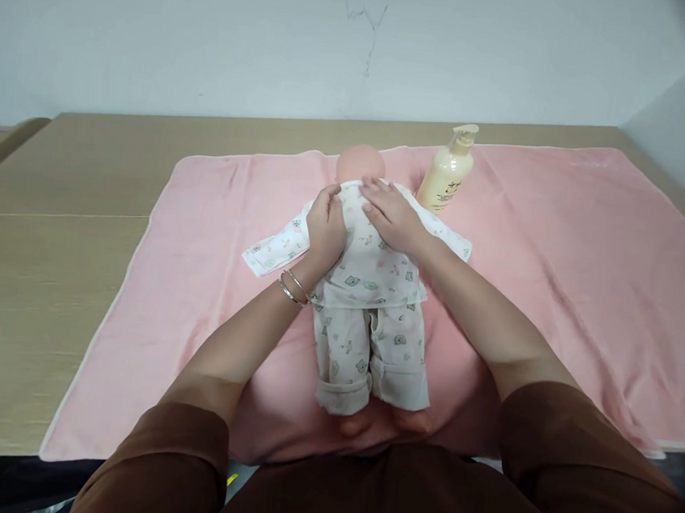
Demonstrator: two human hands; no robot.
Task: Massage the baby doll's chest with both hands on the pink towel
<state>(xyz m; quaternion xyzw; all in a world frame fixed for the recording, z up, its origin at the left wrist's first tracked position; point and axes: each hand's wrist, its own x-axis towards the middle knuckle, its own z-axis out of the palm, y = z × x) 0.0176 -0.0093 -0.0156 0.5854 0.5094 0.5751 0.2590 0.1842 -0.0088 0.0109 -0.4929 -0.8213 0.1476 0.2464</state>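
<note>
A baby doll (362,163) lies lengthwise with its head away from me; no face shows on the smooth part of the head in view. It wears a white long-sleeved top (370,274) with small green prints and matching trousers (344,351) with turned-up cuffs. Its feet (411,420) stick out below the cuffs. At the doll's left-hand shoulder as I see it, my left hand (326,228) is curled round the clothed body, its fingertips partly hidden. My right hand (393,217) rests flat on the upper torso, fingers stretched out. Both sleeves spread sideways.
A pink blanket (601,285) lies under the doll, with folds on the right. On it, beyond my right hand, stands a pump bottle (447,170) of pale yellow liquid. Wooden tabletop (49,281) shows at the left, and a white wall (217,41) rises behind.
</note>
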